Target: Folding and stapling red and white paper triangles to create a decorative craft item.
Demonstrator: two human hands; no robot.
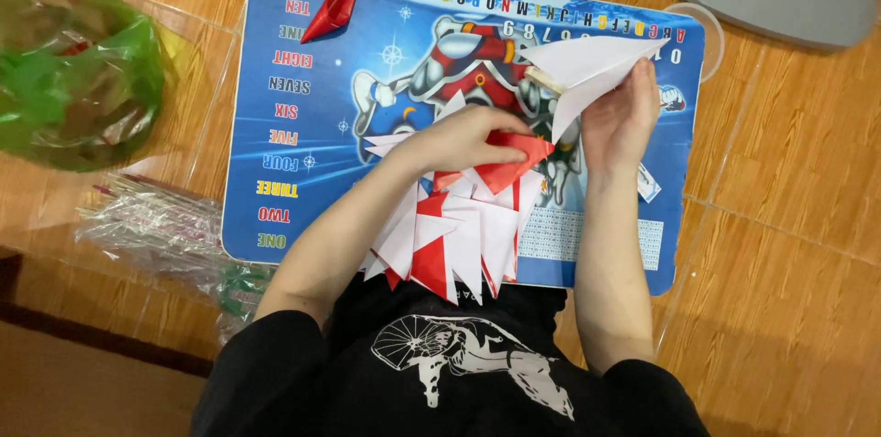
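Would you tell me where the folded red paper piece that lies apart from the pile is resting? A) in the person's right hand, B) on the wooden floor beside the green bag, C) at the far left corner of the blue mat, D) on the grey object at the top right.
C: the folded red paper piece lies on the blue mat near its far left corner, away from both hands.

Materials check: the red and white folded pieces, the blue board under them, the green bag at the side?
Folded pieces: thin paper, matte, with sharp creases, red one face, white the other. Blue board: looks like glossy printed plastic or laminate with rounded corners; can't tell which. Green bag: translucent, crinkled plastic film with shiny highlights.
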